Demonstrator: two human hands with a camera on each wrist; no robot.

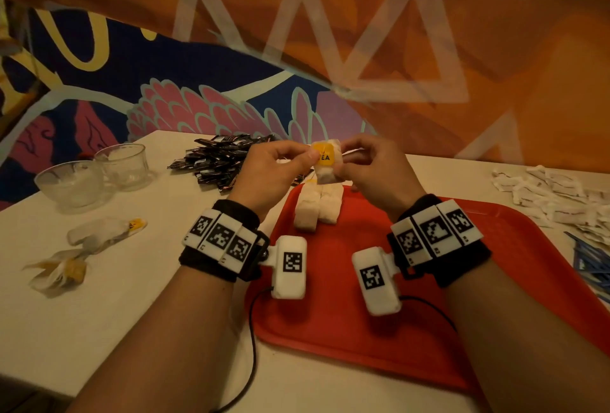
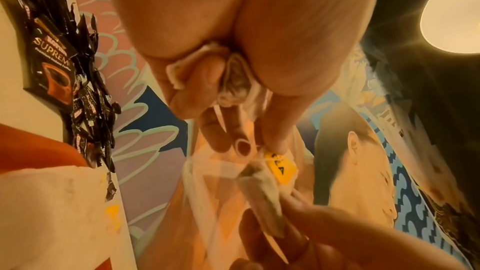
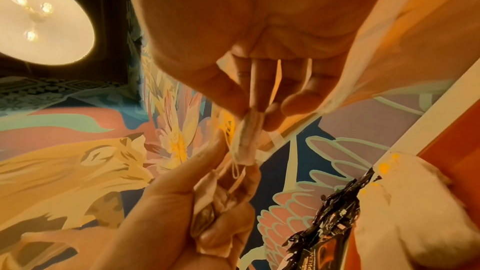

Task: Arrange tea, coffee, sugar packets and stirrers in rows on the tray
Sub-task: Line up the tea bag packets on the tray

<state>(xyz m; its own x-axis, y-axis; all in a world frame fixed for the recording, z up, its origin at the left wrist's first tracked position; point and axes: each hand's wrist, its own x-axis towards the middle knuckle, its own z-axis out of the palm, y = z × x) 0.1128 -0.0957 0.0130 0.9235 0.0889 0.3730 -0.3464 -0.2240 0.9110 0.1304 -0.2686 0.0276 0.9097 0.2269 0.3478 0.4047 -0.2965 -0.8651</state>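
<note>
At the far left of the white table, two clear glass cups stand side by side. Nearer to you on that side lie two loose tea bags, apart from the tray. Behind them, toward the wall, a pile of black coffee sachets rests on the table, just beyond the tray's far left corner.

Your left hand is raised above the far edge of the red tray. Its thumb and forefinger pinch the left edge of a tea bag with a yellow tag, and the left wrist view shows further tea bags bunched in the palm under the curled remaining fingers. Your right hand pinches the right edge of the same bag between thumb and fingertips (the bag hangs between both hands, clear of the tray).

Directly below the held bag, a short row of white tea bags lies on the far part of the tray, touching one another.

To the right of the tray, a heap of white sugar packets lies on the table. Blue stirrers lie at the right frame edge, just beside the tray.
</note>
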